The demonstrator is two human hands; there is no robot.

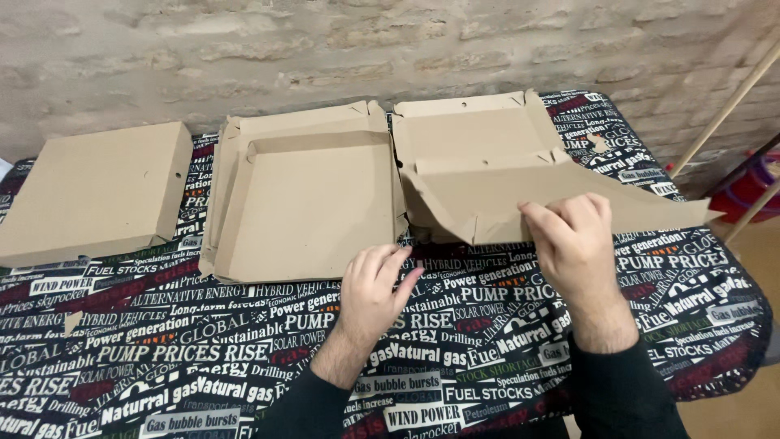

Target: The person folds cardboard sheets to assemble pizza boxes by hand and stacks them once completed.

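Nearest, left hand [372,286] rests flat and empty on the tabletop [487,341], bracing; beyond it, right hand [574,237] pinches the unfolded cardboard box's [479,154] front flap [569,203], lifting it to fold.

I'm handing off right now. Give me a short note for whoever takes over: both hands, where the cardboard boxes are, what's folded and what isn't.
Left hand: flat on the printed tablecloth, fingers at the near edge of the open box, holding nothing.
Right hand: gripping the near flap of the open box, bent up off the table.
Boxes: closed box at far left; the open box's other half lies in the middle, its side walls partly raised.
Done: one box is closed.
Left: the open box is unfolded, with loose flaps and its halves apart.
A small cardboard scrap lies on the cloth at near left.
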